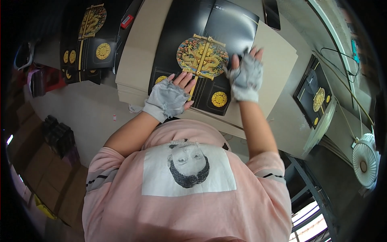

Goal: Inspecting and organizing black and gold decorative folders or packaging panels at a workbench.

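Surface point(94, 105) topped by boards point(278, 50); black sheet point(236, 26) apparently steadied by left hand point(168, 96); right hand point(247, 77) held at edge; fingers apart on both.

The left hand point(168, 96) is resting on a black-and-gold printed sheet point(181, 24) while the right hand point(247, 76) is reaching over its right edge, both wearing grey fingerless gloves point(250, 82). Beige boards point(278, 44) are lying beneath; 1 white fan point(365, 163) is showing far right.

workshop | stacked pale board point(278, 52) | black-gold printed sheets point(185, 24) | brown cartons point(42, 161)
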The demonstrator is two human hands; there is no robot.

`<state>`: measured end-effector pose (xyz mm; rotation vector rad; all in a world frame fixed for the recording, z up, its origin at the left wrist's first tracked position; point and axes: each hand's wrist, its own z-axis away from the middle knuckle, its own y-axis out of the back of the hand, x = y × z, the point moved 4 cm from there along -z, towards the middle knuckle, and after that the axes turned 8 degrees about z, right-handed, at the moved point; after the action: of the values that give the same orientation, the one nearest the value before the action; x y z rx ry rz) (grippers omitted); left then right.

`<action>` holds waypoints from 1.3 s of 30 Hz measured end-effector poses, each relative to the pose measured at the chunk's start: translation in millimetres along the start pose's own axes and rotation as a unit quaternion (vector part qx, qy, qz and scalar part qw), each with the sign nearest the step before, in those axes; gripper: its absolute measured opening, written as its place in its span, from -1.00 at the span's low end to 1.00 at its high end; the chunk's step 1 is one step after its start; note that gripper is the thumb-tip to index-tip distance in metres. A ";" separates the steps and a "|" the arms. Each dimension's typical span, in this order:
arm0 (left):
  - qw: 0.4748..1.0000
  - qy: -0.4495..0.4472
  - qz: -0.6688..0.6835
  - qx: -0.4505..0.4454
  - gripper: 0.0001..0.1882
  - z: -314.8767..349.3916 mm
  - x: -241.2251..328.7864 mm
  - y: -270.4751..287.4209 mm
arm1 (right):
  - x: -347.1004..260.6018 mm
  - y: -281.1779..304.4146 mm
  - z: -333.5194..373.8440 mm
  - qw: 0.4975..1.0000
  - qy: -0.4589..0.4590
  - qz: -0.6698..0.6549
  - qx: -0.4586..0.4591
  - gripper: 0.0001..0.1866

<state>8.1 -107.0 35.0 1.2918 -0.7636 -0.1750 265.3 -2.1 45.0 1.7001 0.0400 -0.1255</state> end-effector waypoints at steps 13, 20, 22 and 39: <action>0.999 0.011 -0.010 -0.029 -0.20 -0.7 1.1 2.2 | -0.9 -5.3 -57.9 0.985 0.052 0.140 -0.088 -0.02; 0.999 0.008 -0.013 -0.041 -0.16 0.2 -1.0 -3.8 | 12.1 -25.6 -147.4 0.977 0.121 0.172 -0.020 -0.04; 0.999 0.006 -0.013 -0.032 -0.15 1.1 -1.0 -5.3 | 13.6 -30.5 -168.7 0.974 0.127 0.184 -0.023 -0.03; 1.000 0.005 -0.017 -0.009 -0.18 2.3 0.6 -9.3 | -6.2 -15.8 -207.3 0.946 0.242 0.183 0.111 -0.19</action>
<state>9.9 -111.9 26.9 1.2886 -0.7307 -0.2029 270.0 205.5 56.6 1.8977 0.0783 0.5873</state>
